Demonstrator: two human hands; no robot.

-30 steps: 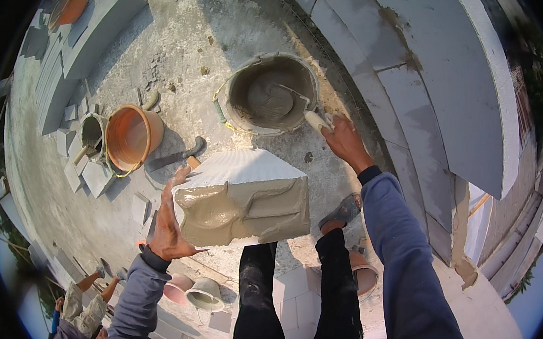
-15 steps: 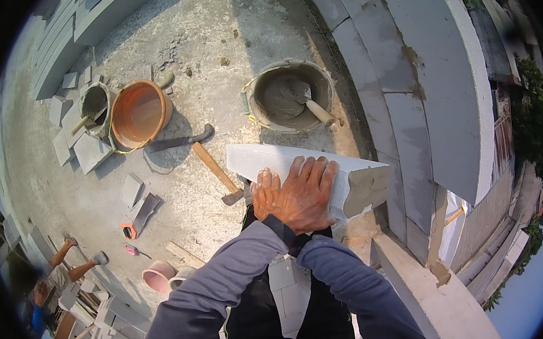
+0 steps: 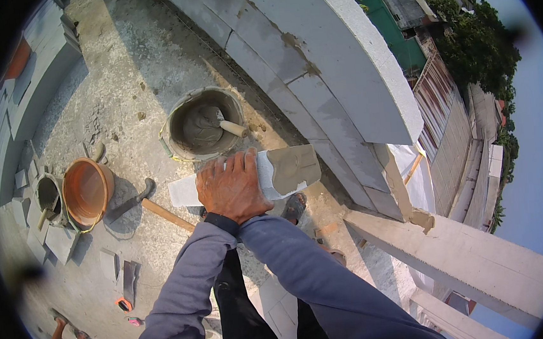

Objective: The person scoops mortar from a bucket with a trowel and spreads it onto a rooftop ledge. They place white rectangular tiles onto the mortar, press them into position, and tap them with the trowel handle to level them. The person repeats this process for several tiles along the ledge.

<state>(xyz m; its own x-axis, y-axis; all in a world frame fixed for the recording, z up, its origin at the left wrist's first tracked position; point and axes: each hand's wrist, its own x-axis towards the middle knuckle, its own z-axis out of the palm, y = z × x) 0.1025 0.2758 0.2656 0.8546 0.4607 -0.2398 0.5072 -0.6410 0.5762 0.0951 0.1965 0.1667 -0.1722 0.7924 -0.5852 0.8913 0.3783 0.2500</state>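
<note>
Both my hands grip a light grey concrete block (image 3: 184, 192) in front of me, held above the ground. Wet grey mortar (image 3: 294, 169) coats its right end. My right hand (image 3: 237, 183) wraps over the top, fingers closed on the block. Pressed close beside it, my left hand (image 3: 207, 192) also holds the block and is partly covered. Just beyond the block stands a bucket of mortar (image 3: 173, 129), with a wooden-handled trowel (image 3: 233, 128) resting in it. A wooden-handled hammer (image 3: 165, 215) lies to the left, its head hidden by my arm.
A block wall (image 3: 314, 58) runs along the right, meeting a concrete beam (image 3: 457, 257). On the left are an orange bucket (image 3: 108, 185), a small grey bucket (image 3: 42, 194), a machete-like blade (image 3: 128, 206) and an orange-handled saw (image 3: 129, 279). Another person's legs (image 3: 68, 338) show at lower left.
My view has swung toward the wall and beam on the right. The block has turned and shows more of its mortared end. Both hands keep their hold.
</note>
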